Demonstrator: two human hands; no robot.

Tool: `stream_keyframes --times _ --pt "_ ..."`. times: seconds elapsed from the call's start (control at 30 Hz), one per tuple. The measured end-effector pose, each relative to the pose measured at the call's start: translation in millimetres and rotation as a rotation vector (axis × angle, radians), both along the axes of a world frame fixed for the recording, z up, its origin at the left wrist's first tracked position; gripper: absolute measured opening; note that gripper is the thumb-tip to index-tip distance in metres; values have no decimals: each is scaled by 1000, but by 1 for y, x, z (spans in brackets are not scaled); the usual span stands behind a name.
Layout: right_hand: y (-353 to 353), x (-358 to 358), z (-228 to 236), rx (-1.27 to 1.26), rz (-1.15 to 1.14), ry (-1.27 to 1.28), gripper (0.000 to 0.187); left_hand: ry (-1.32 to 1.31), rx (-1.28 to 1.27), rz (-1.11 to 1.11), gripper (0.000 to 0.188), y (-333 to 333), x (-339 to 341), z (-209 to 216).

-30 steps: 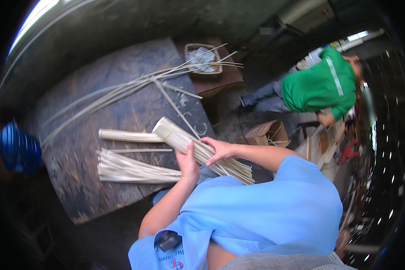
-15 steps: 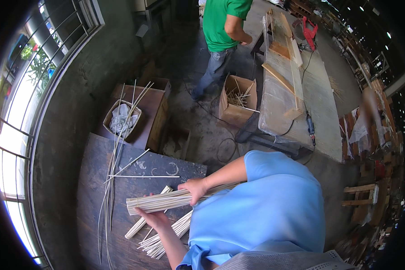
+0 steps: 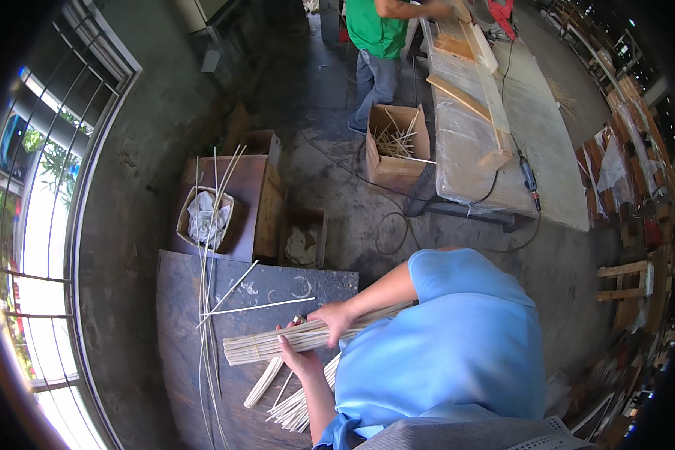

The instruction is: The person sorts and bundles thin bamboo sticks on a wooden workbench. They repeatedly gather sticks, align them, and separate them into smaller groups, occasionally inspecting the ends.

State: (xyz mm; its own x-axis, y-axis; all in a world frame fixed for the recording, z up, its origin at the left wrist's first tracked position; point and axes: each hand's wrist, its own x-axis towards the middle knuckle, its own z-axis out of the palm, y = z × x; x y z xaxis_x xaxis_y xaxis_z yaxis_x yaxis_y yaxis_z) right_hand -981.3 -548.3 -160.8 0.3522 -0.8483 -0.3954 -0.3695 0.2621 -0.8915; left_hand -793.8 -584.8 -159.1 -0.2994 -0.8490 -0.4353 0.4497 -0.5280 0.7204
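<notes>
At lower centre, the stick bundle (image 3: 256, 347) slants up rightward, left hand (image 3: 302, 361) curled round it nearer the left end, right hand (image 3: 337, 318) clasping farther right

Stick bundle (image 3: 253, 348) is showing matt, bare wood-like finish, fairly smooth. Desk (image 3: 178, 330) is showing dull, scuffed, scratched board, pale marks. Blue shirt (image 3: 442, 345) is creasing: soft matt cloth. Carton (image 3: 394, 171) is presenting matt brown cardboard. Plastic film (image 3: 457, 187) is gleaming on right-hand desk (image 3: 551, 165), wrinkling at edge. Wall (image 3: 131, 210) is looking rough, matt, blotchy.
</notes>
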Motion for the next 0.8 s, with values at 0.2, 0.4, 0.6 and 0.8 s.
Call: stream_keyframes --times 0.2,0.4,0.6,0.8 --pt "3 -1 -7 8 26 -85 85 102 -43 262 69 -80 53 39" --pt "-1 -2 -17 -4 -25 -110 84 -81 -56 76 64 -15 -8 10" --pt "5 -5 -29 13 -8 -115 81 20 51 108 72 -21 7 13" --pt "-3 -5 -34 45 4 -123 84 -57 -31 73 68 -25 5 3"
